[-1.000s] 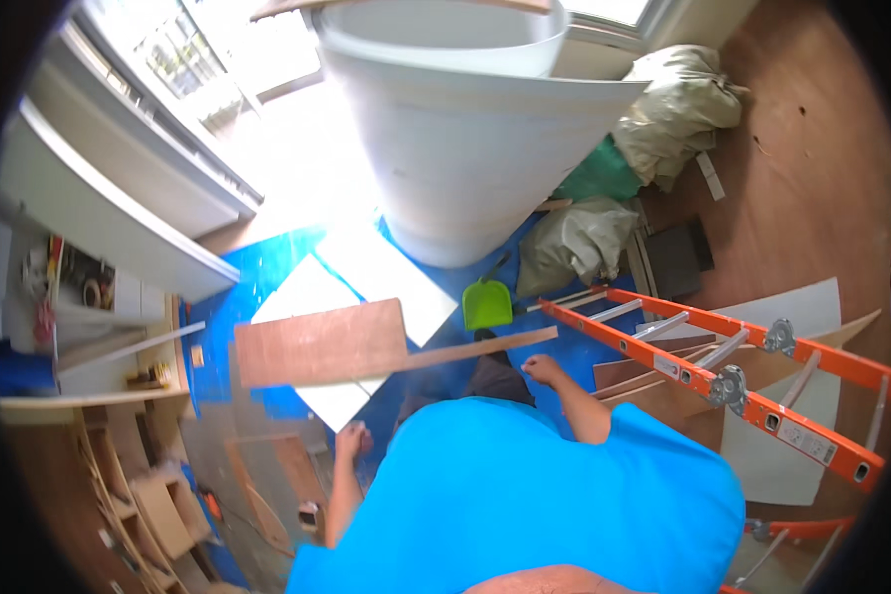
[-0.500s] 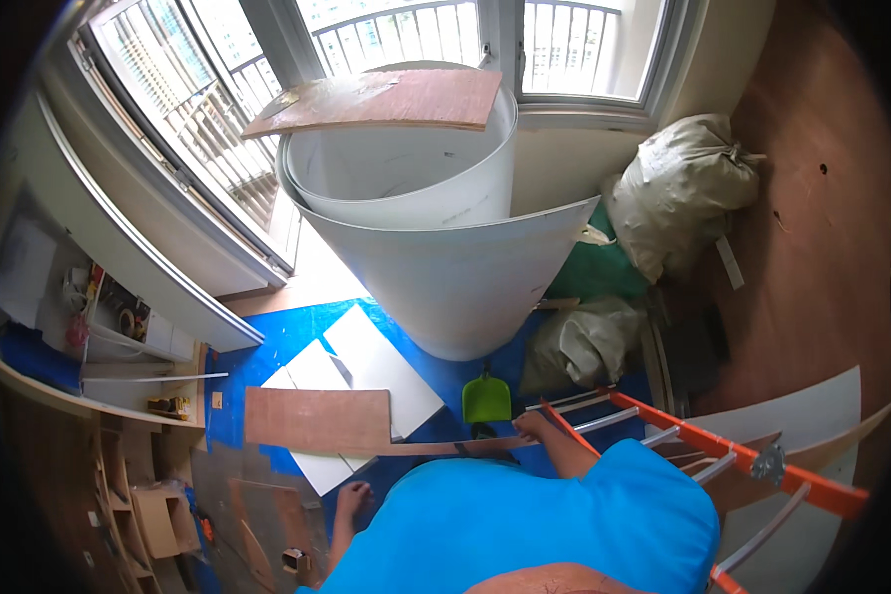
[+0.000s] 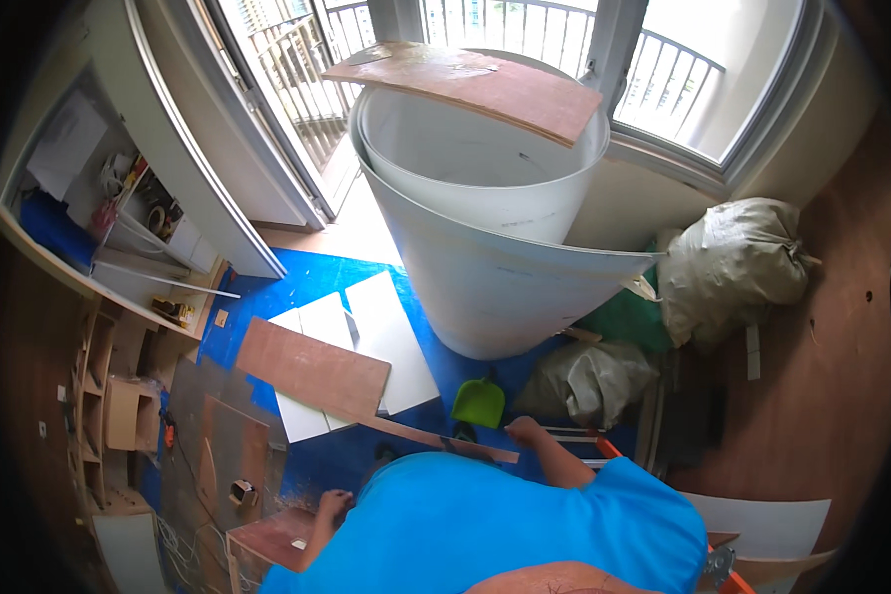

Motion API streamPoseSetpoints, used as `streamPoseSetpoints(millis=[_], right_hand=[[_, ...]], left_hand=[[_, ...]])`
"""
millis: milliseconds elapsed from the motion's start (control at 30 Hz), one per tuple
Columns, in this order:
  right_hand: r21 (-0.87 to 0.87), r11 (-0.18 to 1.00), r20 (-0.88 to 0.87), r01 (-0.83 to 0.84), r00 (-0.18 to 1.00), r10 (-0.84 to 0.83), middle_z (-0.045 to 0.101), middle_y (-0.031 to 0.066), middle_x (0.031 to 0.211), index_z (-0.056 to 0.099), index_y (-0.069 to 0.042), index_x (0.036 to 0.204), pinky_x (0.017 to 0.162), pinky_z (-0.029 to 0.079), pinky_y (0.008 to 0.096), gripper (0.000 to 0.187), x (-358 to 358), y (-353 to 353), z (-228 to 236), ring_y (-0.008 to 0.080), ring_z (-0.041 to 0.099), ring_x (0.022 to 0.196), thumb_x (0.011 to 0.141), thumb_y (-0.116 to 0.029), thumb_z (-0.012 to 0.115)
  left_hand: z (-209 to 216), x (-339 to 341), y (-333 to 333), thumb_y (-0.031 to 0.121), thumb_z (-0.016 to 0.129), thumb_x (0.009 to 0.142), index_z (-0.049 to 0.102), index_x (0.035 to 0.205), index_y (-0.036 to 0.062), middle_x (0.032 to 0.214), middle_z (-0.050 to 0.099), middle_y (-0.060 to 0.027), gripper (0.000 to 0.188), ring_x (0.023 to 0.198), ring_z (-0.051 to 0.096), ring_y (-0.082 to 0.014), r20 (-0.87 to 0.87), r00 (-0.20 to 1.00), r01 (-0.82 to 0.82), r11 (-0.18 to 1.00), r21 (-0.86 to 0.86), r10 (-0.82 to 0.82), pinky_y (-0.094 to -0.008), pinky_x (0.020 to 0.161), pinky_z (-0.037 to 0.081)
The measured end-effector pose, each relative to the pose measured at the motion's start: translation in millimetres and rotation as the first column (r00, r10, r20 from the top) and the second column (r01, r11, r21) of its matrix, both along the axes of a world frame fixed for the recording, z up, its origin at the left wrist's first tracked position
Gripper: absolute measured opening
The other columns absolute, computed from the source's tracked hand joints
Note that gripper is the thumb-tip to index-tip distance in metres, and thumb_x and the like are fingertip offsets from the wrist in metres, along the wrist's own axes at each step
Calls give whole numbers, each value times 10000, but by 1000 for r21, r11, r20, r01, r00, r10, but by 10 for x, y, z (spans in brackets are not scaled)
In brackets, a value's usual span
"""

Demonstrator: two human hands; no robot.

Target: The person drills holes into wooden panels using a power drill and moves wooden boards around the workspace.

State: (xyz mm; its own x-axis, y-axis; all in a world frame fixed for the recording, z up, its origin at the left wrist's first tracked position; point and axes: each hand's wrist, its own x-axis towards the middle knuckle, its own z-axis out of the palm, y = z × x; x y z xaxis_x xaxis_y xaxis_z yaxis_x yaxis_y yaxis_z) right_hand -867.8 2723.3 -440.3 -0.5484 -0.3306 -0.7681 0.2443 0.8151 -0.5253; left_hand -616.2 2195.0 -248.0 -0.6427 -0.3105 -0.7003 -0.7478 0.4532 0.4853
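My right hand (image 3: 525, 430) has its fingers curled in, close to the far right end of a narrow plywood strip (image 3: 445, 441); I cannot make out contact, and no object shows in it. The strip runs on from a brown plywood board (image 3: 312, 368) lying over white panels (image 3: 398, 342) on a blue sheet. Low at my left side, my left hand (image 3: 337, 502) is loosely closed with nothing visible in it. Beyond the strip is a green dustpan (image 3: 478, 403). A large rolled white sheet (image 3: 495, 287) stands upright ahead, with another plywood piece (image 3: 485, 84) across its top.
An orange ladder (image 3: 609, 448) lies beside my right arm, partly hidden by my body. Stuffed sacks (image 3: 733, 267) lean at the right wall. On the left are an open cabinet (image 3: 134, 233) and wooden shelving (image 3: 94, 396). A plywood box (image 3: 277, 535) sits near my left hand.
My view has turned, so the rolled sheet and the window sit further right and the plywood board looks tilted. My left hand is slightly lower. The ladder is mostly out of view now.
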Motion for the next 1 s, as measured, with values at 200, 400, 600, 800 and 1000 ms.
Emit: streamPoseSetpoints(millis=[200, 400, 600, 800, 1000], right_hand=[[-786, 477, -394, -394, 913, 106, 693, 104, 1052, 577, -19, 1292, 750, 549, 342, 438, -741, -1169, 4807, 179, 679, 880, 979, -325, 599], [12, 996, -998, -90, -61, 7, 516, 224, 1402, 471, -68, 1408, 1026, 443, 445, 662, -2764, -1020, 6410, 379, 539, 1253, 837, -268, 740], [551, 779, -826, 300, 61, 561, 503, 245, 1396, 427, -65, 1438, 1064, 437, 454, 628, -3797, -1269, 6142, 381, 517, 1274, 869, -189, 663], [555, 762, -764, 332, -160, 626, 579, 132, 1347, 524, -49, 1307, 854, 575, 407, 391, -4019, -1048, 6012, 303, 659, 1074, 921, -56, 460], [587, 712, -639, 386, -320, 700, 520, 53, 1443, 524, -107, 1353, 873, 574, 398, 420, -3983, -885, 6376, 312, 656, 1110, 940, -79, 452]], left_hand=[[-702, 1136, -146, 212, 707, 877, 715, 1007, -8, 842, 723, -131, 256, 723, 698, -212, 4, 1000, 21, 995, -101, -20, -353, 612, 559], [-981, 471, -188, 215, 704, 877, 715, 1000, -11, 837, 723, -134, 258, 732, 707, -222, -174, 984, -49, 993, -105, 31, -351, 619, 557], [-306, -159, 126, 206, 668, 900, 694, 1033, -13, 837, 711, -143, 257, 701, 699, -221, -129, 812, -501, 793, 347, 570, -327, 580, 533], [-753, 585, 267, 180, 644, 911, 657, 1094, -15, 871, 702, -136, 268, 673, 683, -240, -177, 768, -524, 762, 380, 616, -353, 566, 554], [-954, 693, -3, 193, 629, 916, 653, 972, 4, 778, 661, -140, 199, 619, 661, -256, 210, 650, -744, 556, 370, 730, -400, 488, 538]])
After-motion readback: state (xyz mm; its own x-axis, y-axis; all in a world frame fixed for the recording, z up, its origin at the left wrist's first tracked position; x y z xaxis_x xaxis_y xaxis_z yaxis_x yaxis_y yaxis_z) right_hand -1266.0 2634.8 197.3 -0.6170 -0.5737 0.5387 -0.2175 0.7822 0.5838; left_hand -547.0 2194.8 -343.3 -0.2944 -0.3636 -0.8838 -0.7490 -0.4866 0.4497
